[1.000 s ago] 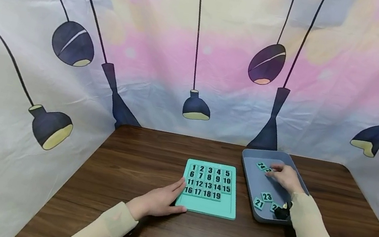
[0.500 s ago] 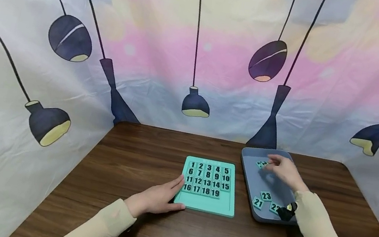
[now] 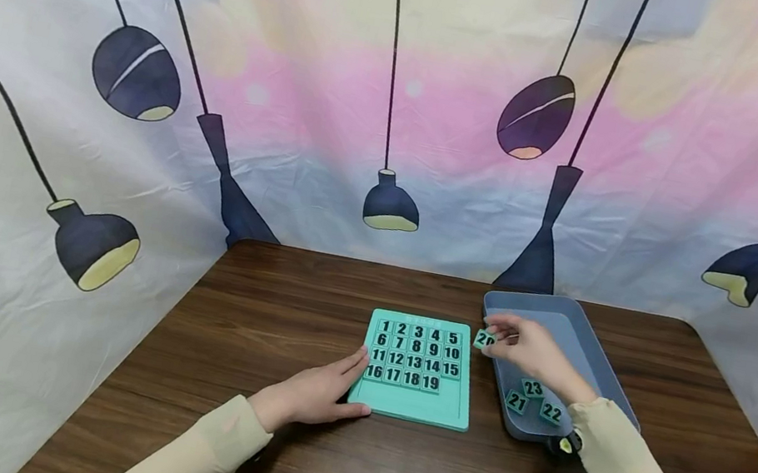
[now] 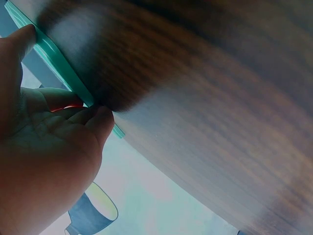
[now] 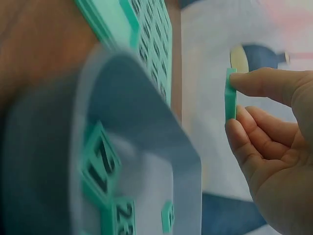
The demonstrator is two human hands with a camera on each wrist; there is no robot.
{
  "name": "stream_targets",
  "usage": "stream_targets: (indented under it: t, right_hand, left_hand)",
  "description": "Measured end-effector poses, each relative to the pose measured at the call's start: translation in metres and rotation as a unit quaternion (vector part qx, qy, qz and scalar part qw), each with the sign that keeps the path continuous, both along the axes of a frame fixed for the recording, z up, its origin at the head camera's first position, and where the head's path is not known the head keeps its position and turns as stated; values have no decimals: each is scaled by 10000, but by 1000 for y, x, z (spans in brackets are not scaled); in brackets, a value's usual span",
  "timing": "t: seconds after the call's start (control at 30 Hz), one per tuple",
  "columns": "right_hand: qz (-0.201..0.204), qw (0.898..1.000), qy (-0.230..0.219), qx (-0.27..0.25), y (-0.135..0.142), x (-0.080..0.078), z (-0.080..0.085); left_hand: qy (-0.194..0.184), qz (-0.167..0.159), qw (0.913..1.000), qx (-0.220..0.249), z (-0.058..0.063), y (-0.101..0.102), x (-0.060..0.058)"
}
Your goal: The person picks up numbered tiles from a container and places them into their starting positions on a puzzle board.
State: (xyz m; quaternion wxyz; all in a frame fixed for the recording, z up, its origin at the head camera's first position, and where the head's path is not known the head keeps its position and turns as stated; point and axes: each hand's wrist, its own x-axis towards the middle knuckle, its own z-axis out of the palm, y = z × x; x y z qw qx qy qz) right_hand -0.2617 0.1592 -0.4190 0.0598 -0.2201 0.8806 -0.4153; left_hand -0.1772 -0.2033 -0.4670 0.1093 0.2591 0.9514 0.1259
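A mint-green number board (image 3: 410,407) lies on the table, its tiles 1 to 19 set in rows. My left hand (image 3: 313,394) rests at the board's left side, fingers along that edge and thumb at the near corner; the left wrist view shows the fingers touching the green rim (image 4: 63,68). My right hand (image 3: 533,353) pinches a number tile marked 20 (image 3: 484,340) between thumb and fingers, over the tray's left rim beside the board. In the right wrist view this tile (image 5: 230,95) appears edge-on, above the tray.
A grey-blue tray (image 3: 595,351) stands right of the board, partly covered by the right hand and forearm. Tiles 21 (image 3: 515,402), 23 (image 3: 532,388) and 22 (image 3: 551,411) lie at its near end. Another tile (image 5: 167,216) lies farther inside. A lamp-printed cloth (image 3: 324,201) hangs behind the table.
My right hand has picked tile 20 from the far part of the tray and carried it left toward the board. My left hand stays at the board's edge.
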Motion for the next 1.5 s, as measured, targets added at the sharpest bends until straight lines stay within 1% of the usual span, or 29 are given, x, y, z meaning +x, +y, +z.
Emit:
stream_targets:
  t: [0.13, 0.3, 0.37, 0.6, 0.77, 0.9, 1.07, 1.5]
  right_hand:
    - [210, 9997, 90, 9, -15, 12, -6]
    - [418, 9988, 223, 140, -28, 23, -18]
    - [497, 9978, 322, 303, -31, 27, -23]
    - [544, 9928, 542, 923, -42, 37, -36]
    - [642, 9897, 703, 1069, -46, 39, -40]
    - [694, 9888, 780, 1066, -47, 39, -41]
    - [868, 9852, 968, 1119, -48, 39, -41]
    - [1109, 9785, 1210, 1244, -47, 37, -45]
  left_hand:
    - [0, -3, 10000, -1, 0, 0, 0]
    - [27, -22, 10000, 8, 1, 1, 0]
    - [20, -16, 10000, 13, 1, 1, 0]
    - [-24, -29, 10000, 13, 3, 2, 1]
    - [-46, -60, 10000, 62, 2, 2, 1]
    - [-19, -41, 10000, 39, 3, 2, 1]
    - [-14, -20, 10000, -15, 3, 1, 1]
    - [-16, -37, 10000, 0, 2, 1, 1]
